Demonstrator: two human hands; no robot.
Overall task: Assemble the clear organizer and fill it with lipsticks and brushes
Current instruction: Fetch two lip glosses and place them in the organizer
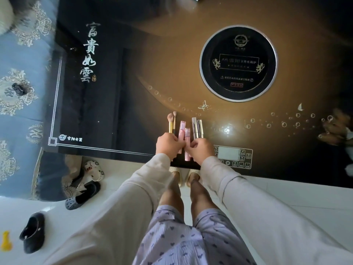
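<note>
Near the table's front edge lie, in a row, two small makeup brushes with gold handles, two pink lipstick tubes and two silver lipstick tubes. My left hand covers the near ends of the brushes, its curled fingers gripping the left pink lipstick. Beside it, my right hand covers the near ends of the silver tubes and pinches the right pink lipstick. No clear organizer is in view.
The glossy black and gold table has a round built-in cooker plate at the back right and a control panel at the front edge. A blue patterned sofa stands on the left. Slippers lie on the white floor.
</note>
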